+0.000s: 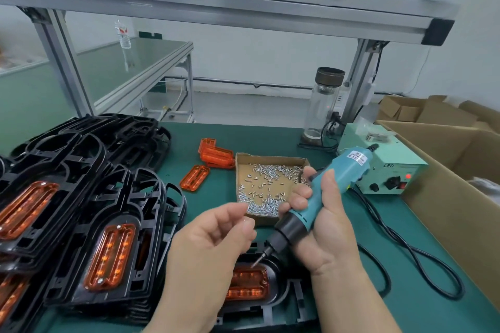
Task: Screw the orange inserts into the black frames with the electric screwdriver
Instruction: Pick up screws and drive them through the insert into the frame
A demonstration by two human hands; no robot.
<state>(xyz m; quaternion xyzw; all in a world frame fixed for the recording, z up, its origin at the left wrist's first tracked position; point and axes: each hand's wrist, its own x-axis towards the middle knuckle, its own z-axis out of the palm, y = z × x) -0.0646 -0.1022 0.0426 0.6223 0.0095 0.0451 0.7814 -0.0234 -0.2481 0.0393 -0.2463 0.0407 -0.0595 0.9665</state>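
My right hand point(322, 227) grips the teal electric screwdriver point(324, 192), tilted with its bit point(258, 259) touching the top edge of an orange insert point(247, 282). That insert sits in a black frame point(281, 295) at the table's near edge. My left hand point(213, 240) hovers over the frame's left part, fingers curled and thumb against the forefinger; I cannot see whether a screw is between them. An open cardboard box of small silver screws point(266, 186) lies just behind both hands. Loose orange inserts point(216, 154) lie further back.
Stacks of black frames with orange inserts point(108, 251) fill the left side. A teal power supply point(384, 167) with a black cable point(405, 249) stands right, beside large cardboard boxes point(460, 197). A glass bottle point(323, 105) stands at the back.
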